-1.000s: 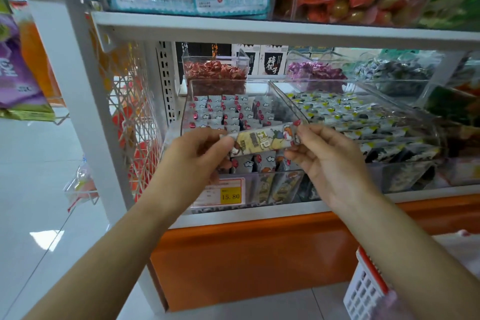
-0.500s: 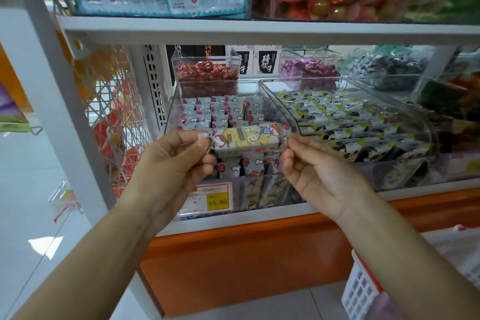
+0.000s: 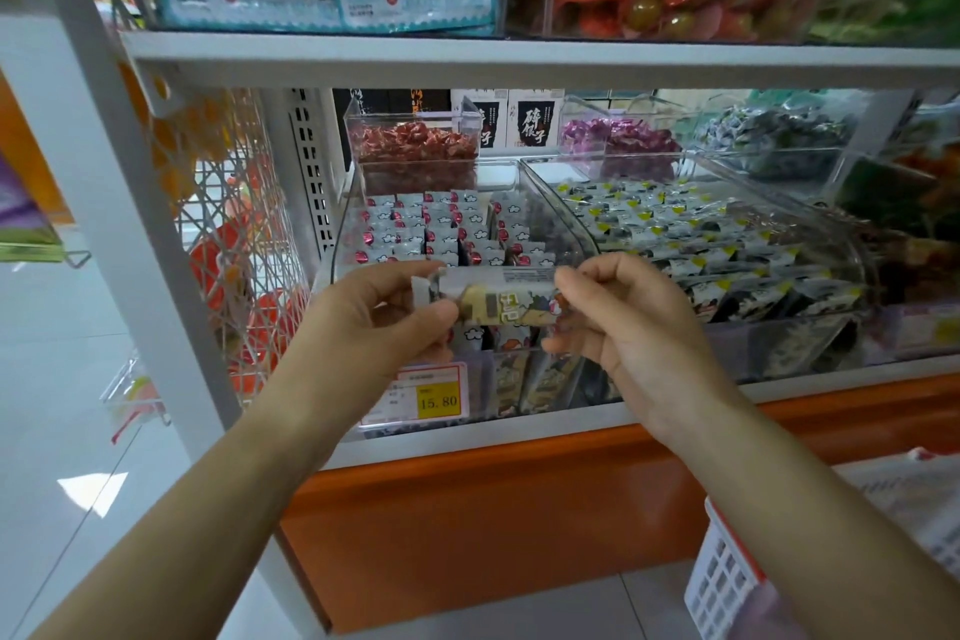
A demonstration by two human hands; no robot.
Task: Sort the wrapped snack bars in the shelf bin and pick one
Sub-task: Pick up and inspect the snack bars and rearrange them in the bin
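I hold one wrapped snack bar [image 3: 506, 304] level in front of the clear shelf bin [image 3: 470, 382]. Its wrapper is pale yellow with cartoon print. My left hand [image 3: 382, 322] pinches its left end and my right hand [image 3: 621, 317] pinches its right end. Behind it, the bin holds rows of several more wrapped snack bars [image 3: 441, 231] standing upright, grey-white with red spots. My hands hide the front rows.
A yellow price tag [image 3: 439, 400] reading 15.80 is on the bin front. A second clear bin [image 3: 691, 244] of green-black packets sits to the right. Small tubs of red candies [image 3: 413, 151] and purple candies [image 3: 618, 138] stand behind. A white basket [image 3: 727, 582] sits at lower right.
Both hands have stayed on the bar's ends; the bar has rolled a little, showing more of its white back seam. The camera view shifted slightly right.
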